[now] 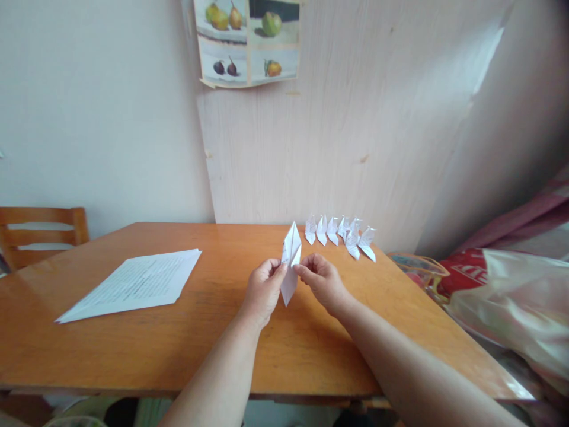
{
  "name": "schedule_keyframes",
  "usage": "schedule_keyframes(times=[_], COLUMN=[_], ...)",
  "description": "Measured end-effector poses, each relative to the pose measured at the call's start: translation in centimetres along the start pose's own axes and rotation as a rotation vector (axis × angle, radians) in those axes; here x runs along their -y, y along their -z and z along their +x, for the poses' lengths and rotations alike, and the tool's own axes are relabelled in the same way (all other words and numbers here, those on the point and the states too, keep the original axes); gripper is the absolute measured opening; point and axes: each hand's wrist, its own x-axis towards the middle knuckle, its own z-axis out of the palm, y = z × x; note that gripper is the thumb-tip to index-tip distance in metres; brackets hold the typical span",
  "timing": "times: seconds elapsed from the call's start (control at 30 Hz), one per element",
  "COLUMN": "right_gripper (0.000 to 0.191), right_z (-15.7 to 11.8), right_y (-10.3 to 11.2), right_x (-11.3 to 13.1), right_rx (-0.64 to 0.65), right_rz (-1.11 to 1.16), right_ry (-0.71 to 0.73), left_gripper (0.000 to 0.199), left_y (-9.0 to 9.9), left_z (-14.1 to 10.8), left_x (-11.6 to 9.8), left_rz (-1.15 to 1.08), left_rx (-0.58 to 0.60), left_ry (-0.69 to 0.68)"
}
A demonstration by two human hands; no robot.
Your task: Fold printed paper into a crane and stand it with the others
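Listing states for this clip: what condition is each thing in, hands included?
Folded paper: held up, pointed at both ends
Left hand: closed on the folded paper's left side
Right hand: pinching its right edge
Paper stack: lying flat, print facing up
Small paper figures: folded, grouped together
Fruit poster: hanging, top out of frame

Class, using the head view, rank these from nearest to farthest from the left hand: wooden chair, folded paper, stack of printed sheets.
From the left hand:
1. Folded paper: held in it.
2. Stack of printed sheets: on the table, to its left.
3. Wooden chair: far left, beyond the table's edge.
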Motion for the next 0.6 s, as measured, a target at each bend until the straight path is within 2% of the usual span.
schedule_keyframes(times=[0.6], right_gripper=[0.028], right_z=[0.09], right_y=[0.17], right_x=[-0.97], right_rx=[-0.034], right_rz=[-0.072], right_ry=[0.017], left_gripper=[0.022], left_y=[-0.02], left_z=[-0.07], left_x=[0.22], left_rz=[0.036], left_rx=[0.036], left_ry=[-0.007])
